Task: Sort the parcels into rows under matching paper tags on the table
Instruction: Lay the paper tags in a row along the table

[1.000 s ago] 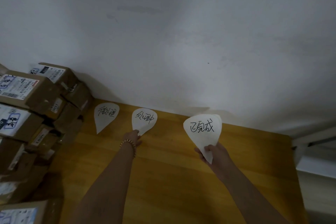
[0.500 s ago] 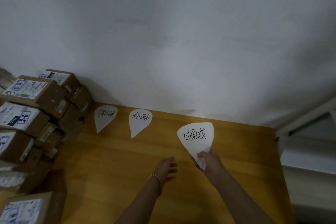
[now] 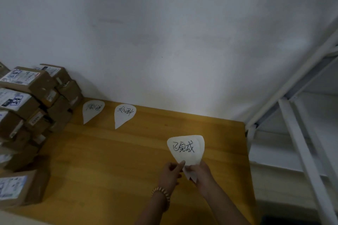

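Pale wall fills most of the view from where I stand, and below it a wooden table (image 3: 109,170) is pushed up against it, with white metal shelving (image 3: 301,133) off to the right. Brown cardboard parcels (image 3: 33,107) are heaped at the table's left end, shipping labels up, none yet in a row, and one more parcel (image 3: 16,188) sits apart at the near left corner. Two teardrop paper tags lie flat along the wall edge, the first tag (image 3: 92,111) just beside the heap and the second tag (image 3: 125,115) to its right. A third tag (image 3: 185,149) is held up over the table's right half, handwriting facing the person, and the layered edges suggest more sheets behind it. The left hand (image 3: 169,172), with a bead bracelet (image 3: 161,192) at the wrist, pinches the tag's lower edge between thumb and forefinger; the right hand (image 3: 203,175) has its fingers curled round the pointed end. By my reckoning the job is at the labelling stage: the front sheet wants peeling off alone, so a sliding thumb would serve better than a tug. It should go flat by the wall, in line with the other two and well apart from the second, point towards the person, leaving bare wood beneath for its row.
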